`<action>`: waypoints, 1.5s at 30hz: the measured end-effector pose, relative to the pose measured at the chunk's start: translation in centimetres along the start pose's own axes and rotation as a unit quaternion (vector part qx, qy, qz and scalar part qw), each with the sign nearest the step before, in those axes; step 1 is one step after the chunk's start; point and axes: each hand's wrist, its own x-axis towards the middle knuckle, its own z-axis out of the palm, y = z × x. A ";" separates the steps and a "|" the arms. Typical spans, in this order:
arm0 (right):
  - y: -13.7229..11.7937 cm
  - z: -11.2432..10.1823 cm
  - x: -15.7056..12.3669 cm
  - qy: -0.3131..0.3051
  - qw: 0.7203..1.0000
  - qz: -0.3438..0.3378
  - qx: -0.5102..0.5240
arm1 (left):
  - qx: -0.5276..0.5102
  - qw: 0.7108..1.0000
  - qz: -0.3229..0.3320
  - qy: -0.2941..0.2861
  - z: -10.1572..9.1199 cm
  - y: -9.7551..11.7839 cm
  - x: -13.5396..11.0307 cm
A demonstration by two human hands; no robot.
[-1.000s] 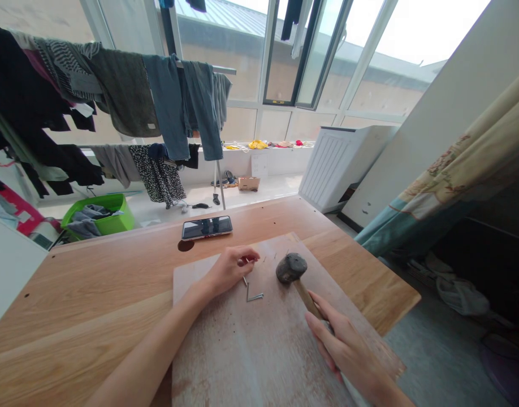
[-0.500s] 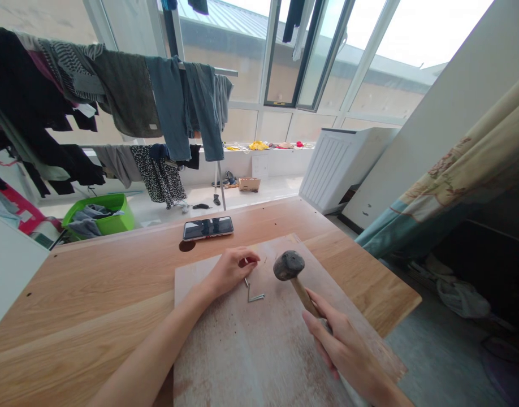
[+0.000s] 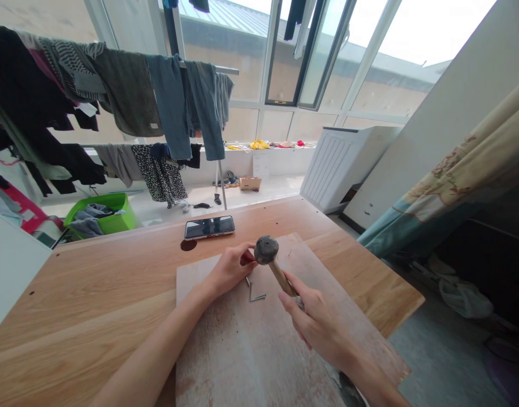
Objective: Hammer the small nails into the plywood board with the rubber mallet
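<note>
My right hand (image 3: 312,316) is wrapped round the wooden handle of a hammer (image 3: 267,250). Its dark, rounded head is up close to the fingertips of my left hand (image 3: 234,265), over the far part of a worn board (image 3: 242,362). My left fingers are pinched together above the board, and what they hold is hidden by the hammer head. Several loose silver nails (image 3: 258,298) lie on the board just below my left hand, one partly under it. A small thin piece, perhaps a nail (image 3: 290,252), shows to the right of the hammer head.
The board lies on a wooden table (image 3: 73,294). A phone (image 3: 209,226) rests beyond it, beside a dark round hole (image 3: 189,245). Past the table are a laundry rack with clothes (image 3: 166,102), a green basket (image 3: 119,215) and a white appliance (image 3: 327,169); a curtain (image 3: 433,186) hangs at right.
My right hand has moved the hammer left and slightly up, so its head now covers the left fingertips. The thin piece at right has come into sight. My left hand has barely moved.
</note>
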 end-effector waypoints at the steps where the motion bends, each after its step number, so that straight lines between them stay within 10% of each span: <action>1: 0.0 0.1 0.0 0.000 1.000 0.001 -0.005 | 0.001 1.000 0.000 0.002 0.0 0.0 0.0; 16: 1.8 0.4 -0.4 0.028 0.999 -0.013 0.013 | 0.075 0.997 -0.011 -0.031 -1.2 1.8 0.1; 22: 2.8 -0.3 -1.9 0.030 0.999 0.018 0.026 | 0.327 0.931 -0.107 -0.123 -2.5 6.0 -0.5; 32: 3.9 -0.8 -2.9 0.047 0.998 0.050 -0.001 | 0.460 0.862 -0.110 -0.181 -1.6 7.6 -1.1; 40: 3.6 -0.7 -2.7 0.016 0.999 0.048 -0.009 | 0.167 0.980 -0.033 -0.106 -3.9 4.0 0.0; 45: 3.8 -0.6 -2.7 0.015 0.999 0.043 -0.008 | 0.077 0.993 -0.048 -0.079 -4.1 2.3 0.0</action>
